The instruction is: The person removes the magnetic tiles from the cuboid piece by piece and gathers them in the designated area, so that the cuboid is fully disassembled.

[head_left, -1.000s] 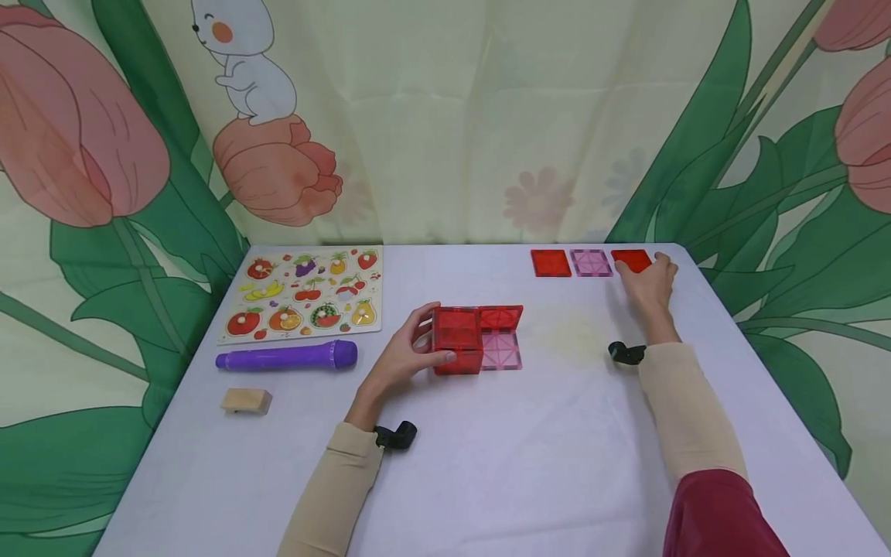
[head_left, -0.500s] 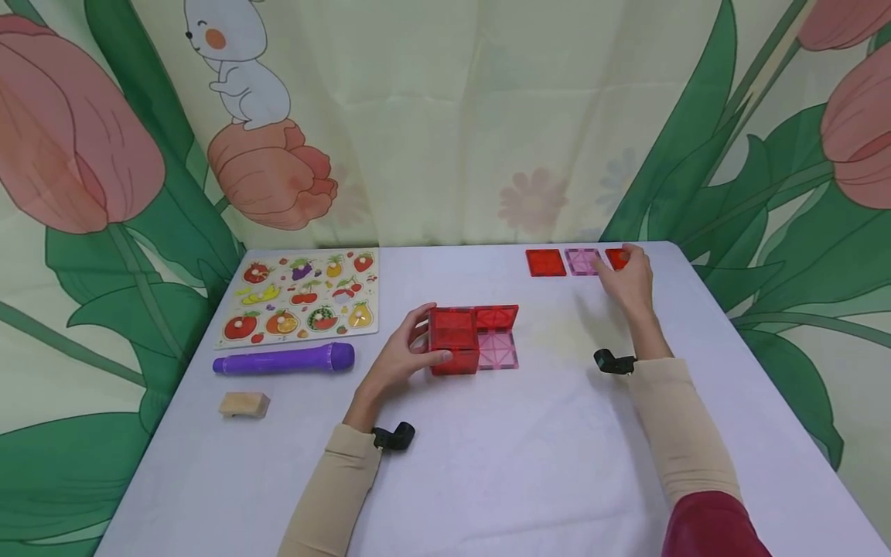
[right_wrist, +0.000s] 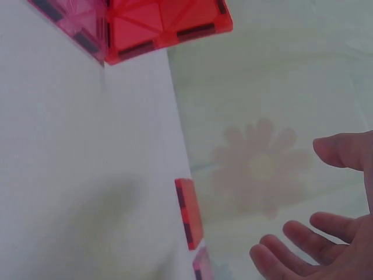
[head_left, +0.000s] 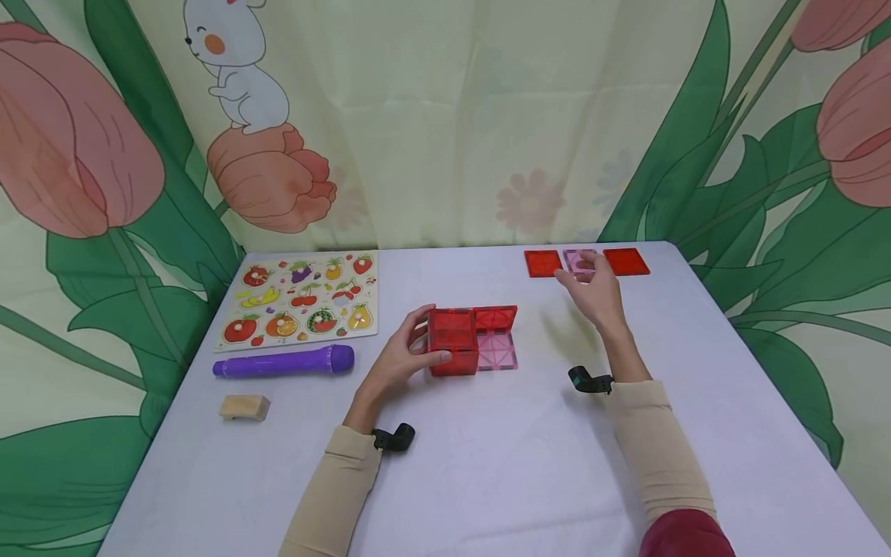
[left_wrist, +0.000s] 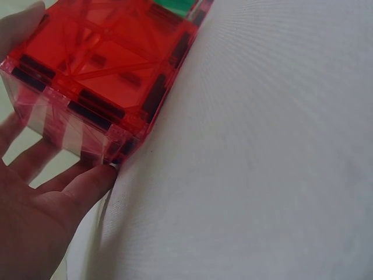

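Observation:
My left hand grips a red see-through magnetic tile cube from its left side, thumb at the front. In the left wrist view, the fingers lie along the pinkish side face of the cube. Joined to its right are a pink tile flat on the table and a red tile standing behind it. My right hand is over a loose pink tile, partly covering it. The right wrist view shows its thumb and fingers apart, holding nothing.
Loose red tiles lie at the back, one left and one right of the pink tile. On the left of the white table are a fruit puzzle board, a purple toy microphone and a wooden block.
My right hand has moved left from the right-hand red tile to over the loose pink one, uncovering the red tile. The left hand keeps its grip on the cube.

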`<state>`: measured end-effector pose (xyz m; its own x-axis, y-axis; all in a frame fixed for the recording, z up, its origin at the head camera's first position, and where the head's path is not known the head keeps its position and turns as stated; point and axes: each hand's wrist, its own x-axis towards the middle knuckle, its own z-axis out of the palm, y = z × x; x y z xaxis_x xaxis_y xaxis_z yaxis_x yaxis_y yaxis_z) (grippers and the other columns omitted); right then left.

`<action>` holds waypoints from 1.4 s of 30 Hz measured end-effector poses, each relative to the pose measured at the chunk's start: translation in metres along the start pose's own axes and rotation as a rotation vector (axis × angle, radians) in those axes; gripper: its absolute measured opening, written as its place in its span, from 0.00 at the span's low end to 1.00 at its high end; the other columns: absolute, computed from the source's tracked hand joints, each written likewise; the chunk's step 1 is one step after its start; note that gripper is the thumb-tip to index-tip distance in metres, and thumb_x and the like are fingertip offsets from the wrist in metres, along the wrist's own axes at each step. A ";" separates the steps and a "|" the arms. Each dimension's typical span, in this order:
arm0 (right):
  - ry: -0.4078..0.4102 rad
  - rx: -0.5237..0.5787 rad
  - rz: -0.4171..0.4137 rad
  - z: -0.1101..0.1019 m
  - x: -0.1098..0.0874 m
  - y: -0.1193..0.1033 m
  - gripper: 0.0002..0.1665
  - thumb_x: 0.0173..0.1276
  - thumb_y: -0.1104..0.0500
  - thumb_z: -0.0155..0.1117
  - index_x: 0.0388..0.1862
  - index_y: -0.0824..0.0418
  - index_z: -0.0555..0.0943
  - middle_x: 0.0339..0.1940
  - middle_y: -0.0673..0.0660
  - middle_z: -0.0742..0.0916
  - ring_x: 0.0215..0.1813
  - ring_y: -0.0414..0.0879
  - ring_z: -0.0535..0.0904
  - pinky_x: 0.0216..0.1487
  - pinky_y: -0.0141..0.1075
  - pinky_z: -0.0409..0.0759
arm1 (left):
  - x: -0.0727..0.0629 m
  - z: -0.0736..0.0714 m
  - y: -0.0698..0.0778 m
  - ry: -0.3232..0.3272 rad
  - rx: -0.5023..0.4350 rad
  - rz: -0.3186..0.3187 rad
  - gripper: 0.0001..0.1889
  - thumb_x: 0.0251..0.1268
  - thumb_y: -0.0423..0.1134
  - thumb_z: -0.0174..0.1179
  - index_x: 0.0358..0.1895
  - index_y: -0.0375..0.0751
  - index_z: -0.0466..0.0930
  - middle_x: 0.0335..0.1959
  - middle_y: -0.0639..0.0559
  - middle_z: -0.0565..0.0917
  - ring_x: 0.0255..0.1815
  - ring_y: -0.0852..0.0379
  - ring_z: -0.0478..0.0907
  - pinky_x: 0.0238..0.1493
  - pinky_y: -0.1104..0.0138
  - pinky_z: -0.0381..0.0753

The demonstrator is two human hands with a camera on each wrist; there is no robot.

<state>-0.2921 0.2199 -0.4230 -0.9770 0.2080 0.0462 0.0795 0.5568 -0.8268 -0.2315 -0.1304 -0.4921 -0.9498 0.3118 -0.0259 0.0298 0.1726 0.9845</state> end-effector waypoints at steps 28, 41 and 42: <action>-0.320 -0.035 -0.085 0.055 -0.032 -0.006 0.47 0.62 0.37 0.70 0.74 0.54 0.65 0.70 0.59 0.75 0.70 0.59 0.72 0.66 0.58 0.77 | 0.000 -0.001 0.004 -0.031 0.001 -0.019 0.46 0.60 0.43 0.71 0.78 0.62 0.54 0.79 0.50 0.59 0.80 0.46 0.59 0.75 0.51 0.68; -0.415 -0.176 -0.130 0.073 -0.034 0.001 0.22 0.71 0.53 0.63 0.61 0.59 0.78 0.58 0.63 0.84 0.62 0.60 0.79 0.63 0.54 0.81 | 0.000 0.000 0.005 -0.030 0.005 -0.025 0.46 0.61 0.42 0.71 0.79 0.60 0.53 0.79 0.49 0.59 0.80 0.45 0.59 0.75 0.51 0.67; -0.414 -0.185 -0.137 0.074 -0.035 0.001 0.21 0.72 0.53 0.63 0.60 0.60 0.79 0.57 0.63 0.84 0.62 0.60 0.79 0.63 0.54 0.81 | 0.000 0.000 0.004 -0.025 0.006 -0.019 0.46 0.60 0.43 0.71 0.78 0.61 0.54 0.79 0.50 0.60 0.80 0.46 0.59 0.75 0.51 0.68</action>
<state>-0.2727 0.1541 -0.4668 -0.9745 -0.1947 -0.1110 -0.0584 0.6987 -0.7130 -0.2309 -0.1295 -0.4879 -0.9421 0.3316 -0.0490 0.0137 0.1839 0.9828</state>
